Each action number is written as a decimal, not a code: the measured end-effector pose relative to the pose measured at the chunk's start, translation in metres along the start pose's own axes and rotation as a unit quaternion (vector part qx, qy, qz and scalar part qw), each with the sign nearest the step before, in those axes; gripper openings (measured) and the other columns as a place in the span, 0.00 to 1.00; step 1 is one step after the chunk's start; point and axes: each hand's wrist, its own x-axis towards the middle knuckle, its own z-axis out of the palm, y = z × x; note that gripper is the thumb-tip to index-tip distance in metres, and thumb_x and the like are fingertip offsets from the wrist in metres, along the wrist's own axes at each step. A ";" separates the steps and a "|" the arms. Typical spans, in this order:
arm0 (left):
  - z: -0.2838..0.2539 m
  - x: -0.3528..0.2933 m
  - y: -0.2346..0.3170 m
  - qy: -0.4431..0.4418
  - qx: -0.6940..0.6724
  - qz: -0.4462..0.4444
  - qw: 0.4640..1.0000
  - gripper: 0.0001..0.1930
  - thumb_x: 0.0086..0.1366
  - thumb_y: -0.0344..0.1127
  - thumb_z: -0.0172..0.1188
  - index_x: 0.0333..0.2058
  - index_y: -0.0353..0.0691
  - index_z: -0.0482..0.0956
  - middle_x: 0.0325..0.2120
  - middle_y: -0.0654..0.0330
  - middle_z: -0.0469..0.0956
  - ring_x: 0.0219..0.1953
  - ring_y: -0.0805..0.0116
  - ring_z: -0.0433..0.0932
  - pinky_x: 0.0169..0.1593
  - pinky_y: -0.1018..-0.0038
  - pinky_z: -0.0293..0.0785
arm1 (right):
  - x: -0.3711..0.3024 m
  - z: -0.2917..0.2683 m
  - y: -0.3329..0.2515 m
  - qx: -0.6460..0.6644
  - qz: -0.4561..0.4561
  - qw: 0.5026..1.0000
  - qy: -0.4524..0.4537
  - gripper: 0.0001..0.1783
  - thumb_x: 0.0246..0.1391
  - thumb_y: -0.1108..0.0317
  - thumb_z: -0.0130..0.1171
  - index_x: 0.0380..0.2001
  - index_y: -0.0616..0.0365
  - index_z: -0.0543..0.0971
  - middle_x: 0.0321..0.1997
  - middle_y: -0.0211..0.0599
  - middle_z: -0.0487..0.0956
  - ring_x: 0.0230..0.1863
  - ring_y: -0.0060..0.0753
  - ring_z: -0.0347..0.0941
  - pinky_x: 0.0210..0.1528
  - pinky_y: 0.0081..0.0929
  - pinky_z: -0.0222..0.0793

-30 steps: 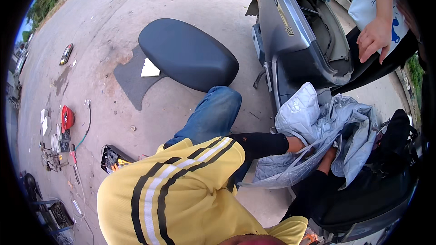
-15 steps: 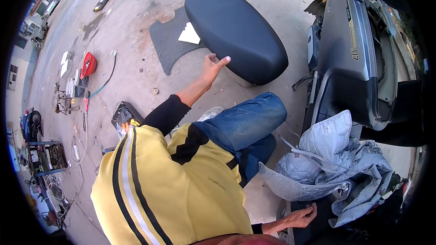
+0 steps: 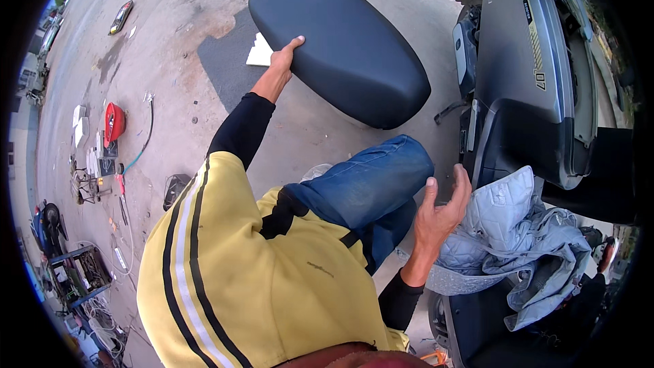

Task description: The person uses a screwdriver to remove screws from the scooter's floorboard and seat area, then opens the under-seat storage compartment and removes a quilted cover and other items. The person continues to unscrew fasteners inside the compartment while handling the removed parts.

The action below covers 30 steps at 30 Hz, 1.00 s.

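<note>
Presently, one seat [image 3: 340, 48], one mat [image 3: 221, 58] and one white piece [image 3: 259, 51] on the ground ahead. One scooter [image 3: 507, 61] to the right, one grey cover [image 3: 504, 221] bunched below it. Two white blocks [image 3: 81, 124] far left. Containers, three: red bowl [image 3: 118, 123], contents unclear; blue crate [image 3: 83, 296], loaded with jumbled parts too small to name; black box [image 3: 176, 191], half hidden by the left sleeve, contents unclear. Seat lies over part of the mat. Left hand [image 3: 283, 60] grips its left edge, thumb on top, other fingers mostly hidden. Right hand [image 3: 443, 211] bare, fingers spread, nothing held, near the cover; seat's near end forward and left of it, apart.
</note>
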 end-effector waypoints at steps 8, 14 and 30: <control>0.021 -0.095 0.014 0.028 -0.002 0.243 0.970 0.41 0.53 0.44 0.83 0.54 0.19 0.73 0.49 0.44 0.80 0.52 0.58 0.82 0.57 0.64 0.80 | 0.098 0.068 -0.071 0.014 -0.089 0.991 -0.097 0.46 0.60 0.52 0.72 0.73 0.63 0.65 0.72 0.59 0.69 0.73 0.63 0.66 0.73 0.49 0.63; 0.077 -0.231 0.038 -0.106 0.037 0.384 0.917 0.50 0.55 0.42 0.84 0.62 0.32 0.53 0.57 0.44 0.67 0.59 0.56 0.74 0.63 0.61 0.74 | 0.151 0.058 -0.172 0.121 -0.241 0.956 -0.114 0.73 0.42 0.35 0.81 0.79 0.61 0.52 0.80 0.62 0.58 0.79 0.65 0.57 0.78 0.55 0.56; -0.068 -0.015 0.021 0.236 0.266 0.164 0.920 0.59 0.51 0.57 0.82 0.67 0.22 0.57 0.67 0.33 0.56 0.74 0.41 0.52 0.74 0.49 0.58 | 0.167 -0.049 -0.127 -0.001 -0.181 0.948 0.261 0.63 0.48 0.55 0.79 0.78 0.58 0.51 0.77 0.60 0.59 0.75 0.62 0.63 0.75 0.56 0.65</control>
